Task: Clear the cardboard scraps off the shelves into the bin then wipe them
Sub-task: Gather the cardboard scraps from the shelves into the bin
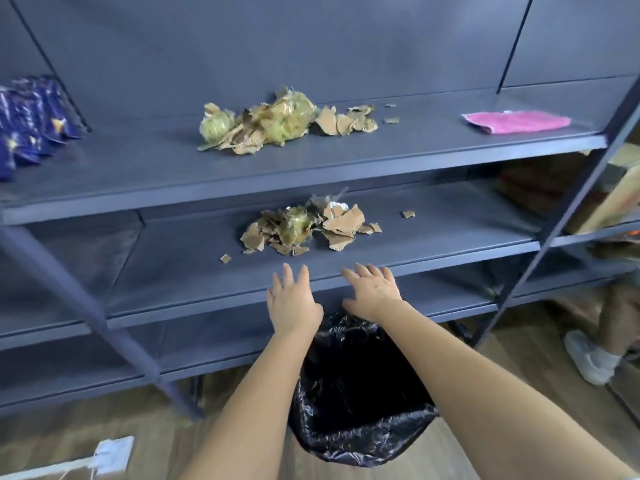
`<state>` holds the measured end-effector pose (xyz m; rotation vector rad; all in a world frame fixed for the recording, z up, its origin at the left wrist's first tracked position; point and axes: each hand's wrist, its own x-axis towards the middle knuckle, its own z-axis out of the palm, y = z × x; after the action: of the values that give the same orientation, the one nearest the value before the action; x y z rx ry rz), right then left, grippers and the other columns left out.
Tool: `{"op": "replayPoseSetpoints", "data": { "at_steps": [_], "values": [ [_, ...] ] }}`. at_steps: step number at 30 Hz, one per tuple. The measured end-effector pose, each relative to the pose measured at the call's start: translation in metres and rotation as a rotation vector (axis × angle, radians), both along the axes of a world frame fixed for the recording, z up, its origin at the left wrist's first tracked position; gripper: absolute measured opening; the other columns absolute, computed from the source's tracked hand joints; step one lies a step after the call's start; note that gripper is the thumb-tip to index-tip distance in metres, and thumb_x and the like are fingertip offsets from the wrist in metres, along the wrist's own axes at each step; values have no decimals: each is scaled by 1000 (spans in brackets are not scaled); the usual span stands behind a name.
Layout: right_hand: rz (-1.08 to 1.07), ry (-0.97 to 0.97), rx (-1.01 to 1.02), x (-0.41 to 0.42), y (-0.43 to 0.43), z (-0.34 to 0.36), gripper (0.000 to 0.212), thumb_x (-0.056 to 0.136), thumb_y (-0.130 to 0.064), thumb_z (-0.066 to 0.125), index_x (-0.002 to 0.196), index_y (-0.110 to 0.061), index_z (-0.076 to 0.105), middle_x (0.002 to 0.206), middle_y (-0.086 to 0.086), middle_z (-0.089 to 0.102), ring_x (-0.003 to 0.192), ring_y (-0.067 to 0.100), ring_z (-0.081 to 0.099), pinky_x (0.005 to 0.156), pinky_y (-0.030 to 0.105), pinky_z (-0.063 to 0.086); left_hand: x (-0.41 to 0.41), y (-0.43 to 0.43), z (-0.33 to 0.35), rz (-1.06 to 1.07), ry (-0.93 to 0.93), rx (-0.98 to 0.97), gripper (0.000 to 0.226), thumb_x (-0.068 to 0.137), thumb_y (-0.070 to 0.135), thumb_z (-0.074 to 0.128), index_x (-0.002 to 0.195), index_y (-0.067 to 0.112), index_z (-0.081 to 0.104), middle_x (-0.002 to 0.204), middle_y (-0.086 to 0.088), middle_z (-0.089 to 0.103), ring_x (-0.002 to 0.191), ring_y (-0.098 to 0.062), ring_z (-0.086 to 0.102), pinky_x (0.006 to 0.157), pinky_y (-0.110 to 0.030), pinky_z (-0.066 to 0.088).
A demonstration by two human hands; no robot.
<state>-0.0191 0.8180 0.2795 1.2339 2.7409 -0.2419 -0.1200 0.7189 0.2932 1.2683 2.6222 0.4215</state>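
left grip (292, 299), right grip (372, 294): fingers spread, empty, over shelf (450, 233) edge | scraps (304, 225) just beyond both grips, second pile (277, 121) higher up | bin (356, 393) directly beneath grips, probably to catch swept scraps | cloth (516, 122) up right, for wiping

Dark blue metal shelving. The top shelf (311, 161) holds blue packets (31, 123) at the left, a heap of cardboard scraps (277, 121) in the middle and a pink cloth (516, 122) at the right. The lower shelf (415, 244) holds a smaller heap (304, 225), with loose bits nearby. A black-lined bin (356, 393) stands on the wooden floor (519, 358).
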Motion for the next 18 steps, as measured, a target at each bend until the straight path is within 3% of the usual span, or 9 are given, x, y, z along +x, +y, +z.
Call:
{"op": "replayPoseSetpoints", "data": {
  "at_steps": [9, 13, 18],
  "values": [
    [33, 112, 68, -9, 60, 57, 63, 87, -44, 50, 142, -24, 27, 146, 6, 36, 135, 30, 31, 111, 40, 23, -9, 49, 51, 43, 105, 98, 64, 87, 12, 52, 143, 17, 23, 156, -9, 13, 144, -29, 11, 115, -41, 18],
    [89, 176, 120, -17, 78, 81, 62, 88, -46, 48, 141, -21, 29, 145, 7, 38, 133, 30, 33, 112, 40, 23, -5, 75, 73, 56, 186, 147, 58, 87, 15, 55, 140, 15, 29, 153, -10, 21, 141, -28, 19, 112, -40, 23],
    [91, 339, 200, -18, 97, 111, 39, 89, -37, 45, 119, -14, 49, 120, 9, 58, 115, 29, 50, 93, 37, 37, -6, 96, 96, 66, 279, 188, 44, 87, 10, 50, 130, 11, 40, 142, -9, 36, 129, -28, 35, 103, -37, 33]
  ]
}}
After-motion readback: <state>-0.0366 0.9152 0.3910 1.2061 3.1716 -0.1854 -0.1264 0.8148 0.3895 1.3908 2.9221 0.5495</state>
